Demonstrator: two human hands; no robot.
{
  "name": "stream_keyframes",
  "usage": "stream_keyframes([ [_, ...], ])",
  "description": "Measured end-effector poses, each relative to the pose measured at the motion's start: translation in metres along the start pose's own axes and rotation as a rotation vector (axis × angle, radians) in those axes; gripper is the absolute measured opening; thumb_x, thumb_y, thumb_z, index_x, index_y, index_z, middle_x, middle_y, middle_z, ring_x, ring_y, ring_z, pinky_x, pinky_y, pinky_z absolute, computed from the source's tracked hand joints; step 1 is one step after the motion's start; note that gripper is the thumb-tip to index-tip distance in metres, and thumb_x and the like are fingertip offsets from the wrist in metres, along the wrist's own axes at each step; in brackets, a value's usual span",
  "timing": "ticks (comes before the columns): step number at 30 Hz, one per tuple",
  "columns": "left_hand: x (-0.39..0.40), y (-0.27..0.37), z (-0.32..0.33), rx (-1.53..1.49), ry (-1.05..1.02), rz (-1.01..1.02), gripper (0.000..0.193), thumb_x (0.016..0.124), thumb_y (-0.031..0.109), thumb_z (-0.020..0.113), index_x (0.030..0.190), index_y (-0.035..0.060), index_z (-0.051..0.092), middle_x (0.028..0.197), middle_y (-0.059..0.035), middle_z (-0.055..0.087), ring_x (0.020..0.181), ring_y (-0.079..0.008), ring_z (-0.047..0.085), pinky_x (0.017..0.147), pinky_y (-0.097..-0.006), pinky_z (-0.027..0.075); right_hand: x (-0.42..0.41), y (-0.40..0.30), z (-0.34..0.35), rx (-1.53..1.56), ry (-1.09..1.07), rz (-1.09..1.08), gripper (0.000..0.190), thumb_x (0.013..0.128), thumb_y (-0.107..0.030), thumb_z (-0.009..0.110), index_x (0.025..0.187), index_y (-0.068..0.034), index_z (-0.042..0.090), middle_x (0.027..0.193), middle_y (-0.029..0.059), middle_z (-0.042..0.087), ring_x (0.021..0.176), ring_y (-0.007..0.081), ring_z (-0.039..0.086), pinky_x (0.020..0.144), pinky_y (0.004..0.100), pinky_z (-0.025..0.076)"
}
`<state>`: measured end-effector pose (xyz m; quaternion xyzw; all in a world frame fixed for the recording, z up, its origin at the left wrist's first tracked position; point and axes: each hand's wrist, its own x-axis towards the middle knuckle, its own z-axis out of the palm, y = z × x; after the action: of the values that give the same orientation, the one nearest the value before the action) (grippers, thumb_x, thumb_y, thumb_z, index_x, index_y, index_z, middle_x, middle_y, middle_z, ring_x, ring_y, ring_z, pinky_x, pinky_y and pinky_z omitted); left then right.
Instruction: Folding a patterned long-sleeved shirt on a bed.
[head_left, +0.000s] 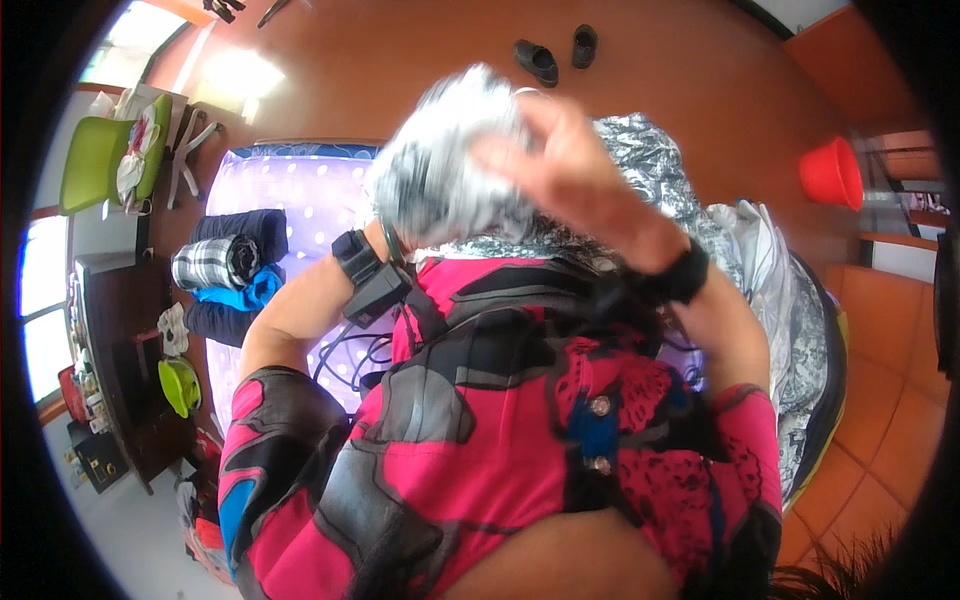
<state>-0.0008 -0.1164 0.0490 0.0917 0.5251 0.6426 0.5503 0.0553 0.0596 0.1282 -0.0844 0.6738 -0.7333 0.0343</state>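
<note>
A bunched grey-and-white patterned cloth (457, 165) is raised in front of my body, blurred by motion. My left hand (406, 241) is at its lower left side, mostly hidden by the folds, and appears to grip it. Across the cloth's right side is my right hand (559, 154), its fingers blurred and partly spread. Whether those fingers hold the fabric or only touch it, I cannot tell. More fabric with a similar print (637, 150) lies behind and to the right of my hands. Both wrists wear dark bands, and a small dark device (377, 294) sits by the left one.
Several rolled garments, one of them black-and-white plaid (214, 262), lie at left on a purple polka-dot bed cover (322, 187). White translucent plastic (757, 247) lies at right. Beyond are a green chair (97, 161), dark shoes (537, 61) and a red bucket (829, 172).
</note>
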Motion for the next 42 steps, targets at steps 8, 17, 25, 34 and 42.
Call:
stream_keyframes([
  [8, 0.052, -0.016, -0.042, -0.665, -0.073, -0.121, 0.058, 0.093, 0.047, 0.044, 0.121, -0.0034, 0.051, 0.116, -0.0166, 0.06, 0.106, -0.0236, 0.059, 0.094, -0.0402, 0.046, 0.06, 0.124, -0.083, 0.12, 0.399, 0.138, 0.026, 0.085, -0.005, 0.061, 0.11, 0.001, 0.057, 0.096, 0.0042, 0.064, 0.083, 0.01, 0.061, 0.071, 0.0237, 0.052],
  [17, 0.052, -0.012, -0.051, -0.296, 0.023, -0.272, 0.029, 0.093, 0.015, 0.05, 0.116, -0.0027, 0.053, 0.108, -0.012, 0.064, 0.093, -0.0175, 0.064, 0.082, -0.0285, 0.053, 0.013, 0.114, -0.064, -0.007, 0.386, 0.364, 0.017, 0.086, -0.016, 0.062, 0.098, -0.004, 0.061, 0.081, 0.0009, 0.061, 0.07, 0.0046, 0.055, 0.057, 0.0188, 0.043],
  [25, 0.046, -0.015, -0.037, -0.508, 0.034, -0.168, 0.028, 0.095, 0.012, 0.046, 0.116, -0.0041, 0.053, 0.11, -0.0145, 0.062, 0.096, -0.0207, 0.063, 0.085, -0.0326, 0.053, -0.042, 0.102, -0.05, -0.211, -0.008, 0.461, 0.03, 0.082, -0.03, 0.067, 0.079, -0.001, 0.063, 0.069, 0.0028, 0.06, 0.065, 0.0086, 0.055, 0.057, 0.0233, 0.045],
  [34, 0.04, -0.004, -0.03, -0.331, 0.116, -0.125, 0.022, 0.09, 0.007, 0.054, 0.109, -0.0038, 0.057, 0.102, -0.0114, 0.065, 0.087, -0.0177, 0.065, 0.075, -0.0281, 0.055, -0.033, 0.119, -0.051, -0.222, -0.034, 0.272, 0.033, 0.076, -0.03, 0.072, 0.072, 0.002, 0.065, 0.067, 0.0092, 0.064, 0.063, 0.0131, 0.058, 0.059, 0.0279, 0.047],
  [42, 0.027, -0.004, -0.033, -0.099, 0.132, -0.046, 0.016, 0.089, 0.006, 0.055, 0.102, -0.0012, 0.06, 0.096, -0.0073, 0.066, 0.084, -0.0125, 0.063, 0.074, -0.0245, 0.053, -0.047, 0.104, -0.042, -0.518, -0.08, 0.3, 0.027, 0.075, -0.021, 0.07, 0.068, 0.002, 0.06, 0.058, 0.0058, 0.058, 0.057, 0.0094, 0.051, 0.054, 0.0292, 0.042],
])
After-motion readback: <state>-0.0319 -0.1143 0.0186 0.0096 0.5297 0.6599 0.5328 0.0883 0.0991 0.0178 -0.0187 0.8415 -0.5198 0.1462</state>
